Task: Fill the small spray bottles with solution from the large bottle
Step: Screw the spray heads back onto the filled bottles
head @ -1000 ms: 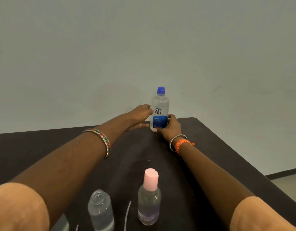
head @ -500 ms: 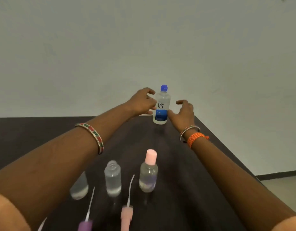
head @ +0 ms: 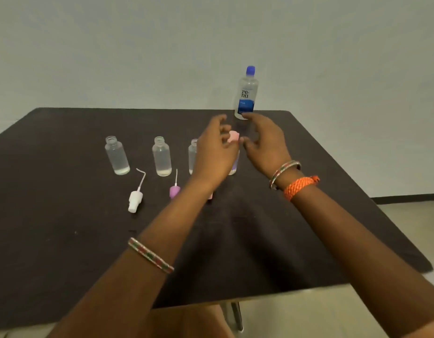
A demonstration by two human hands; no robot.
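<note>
Hands, left hand (head: 214, 152) and right hand (head: 264, 140), hover unclenched around the pink-capped spray bottle (head: 233, 137); I'd steady its body before twisting, large bottle (head: 246, 93) at twelve o'clock.

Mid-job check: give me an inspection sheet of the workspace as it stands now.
Surface: dark table.
Job's things: large bottle upright, blue cap on, at far edge; three uncapped small bottles; pink-capped bottle partly hidden.
Clutter: white sprayer, purple sprayer lying loose.
Hands: left hand and right hand either side of the pink cap; contact unclear.
Cables: nothing seen.
Surroundings: plain wall.
</note>
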